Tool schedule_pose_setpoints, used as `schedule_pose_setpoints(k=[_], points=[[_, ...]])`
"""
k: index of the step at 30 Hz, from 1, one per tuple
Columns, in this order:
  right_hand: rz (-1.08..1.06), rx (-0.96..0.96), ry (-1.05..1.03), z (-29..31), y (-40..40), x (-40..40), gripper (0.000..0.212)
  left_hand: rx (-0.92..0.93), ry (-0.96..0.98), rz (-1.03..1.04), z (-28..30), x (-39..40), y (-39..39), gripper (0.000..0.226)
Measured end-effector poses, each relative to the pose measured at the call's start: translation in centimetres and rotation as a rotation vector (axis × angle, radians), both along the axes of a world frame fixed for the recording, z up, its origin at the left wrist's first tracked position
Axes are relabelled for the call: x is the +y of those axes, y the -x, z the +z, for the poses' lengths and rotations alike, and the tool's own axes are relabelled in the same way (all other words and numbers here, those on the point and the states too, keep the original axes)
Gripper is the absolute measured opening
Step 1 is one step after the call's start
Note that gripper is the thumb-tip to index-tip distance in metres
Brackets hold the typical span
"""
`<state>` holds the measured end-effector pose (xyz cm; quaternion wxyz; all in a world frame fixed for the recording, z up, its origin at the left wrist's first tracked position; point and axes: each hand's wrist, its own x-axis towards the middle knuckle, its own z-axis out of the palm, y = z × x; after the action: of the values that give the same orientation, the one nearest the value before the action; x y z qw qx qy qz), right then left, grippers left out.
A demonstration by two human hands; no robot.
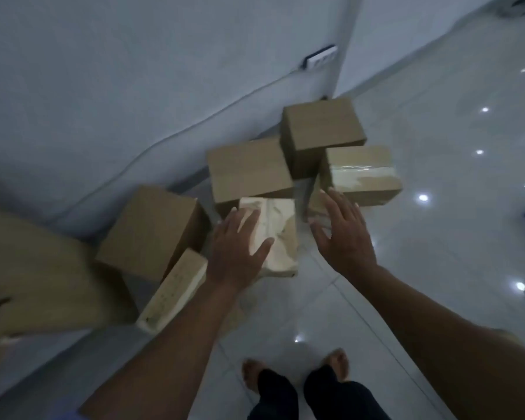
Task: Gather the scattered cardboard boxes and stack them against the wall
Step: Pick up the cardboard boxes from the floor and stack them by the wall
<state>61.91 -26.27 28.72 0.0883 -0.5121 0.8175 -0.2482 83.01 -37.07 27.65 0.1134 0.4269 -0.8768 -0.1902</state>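
Pale wall point(103, 71) with socket point(320, 57) and cable, glossy white tiled floor point(437, 131)

- Glossy white tiled floor point(437, 268), meeting the wall point(134, 86).
- Cardboard boxes point(249, 171) clustered on it beside the wall.
- Two bare feet point(252, 374) planted on tiles, lower centre.

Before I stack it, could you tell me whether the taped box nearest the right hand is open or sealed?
Sealed, as far as shows: the taped box has its top closed flat, with tape across the seam. The right hand hovers open before it.
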Motion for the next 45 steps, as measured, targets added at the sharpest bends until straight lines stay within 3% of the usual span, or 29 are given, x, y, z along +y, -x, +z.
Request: schedule_pose_setpoints(k=[5,11,22,33,40,45], points=[[-0.206,0.03,0.074,5.3,9.0,6.5,0.063,0.107,0.089,-0.193,5.1,1.6,10.4,0.068],[-0.448,0.08,0.118,7.2,18.5,16.6,0.061,0.132,0.154,-0.397,8.8,6.8,23.5,0.069],[-0.918,0.068,0.09,6.5,28.7,38.1,0.06,0.152,0.118,-0.845,8.8,23.0,44.6,0.072],[-1.548,-0.068,0.021,1.3,28.8,51.2,0.06,0.09,0.01,-1.403,4.5,37.4,60.9,0.071],[-1.933,-0.2,0.068,-1.4,25.6,55.6,0.059,-0.052,0.009,-1.753,0.9,46.4,64.9,0.07],[-2.095,-0.318,0.101,-4.1,23.7,59.6,0.061,-0.166,0.052,-1.939,-1.9,53.5,66.9,0.071]])
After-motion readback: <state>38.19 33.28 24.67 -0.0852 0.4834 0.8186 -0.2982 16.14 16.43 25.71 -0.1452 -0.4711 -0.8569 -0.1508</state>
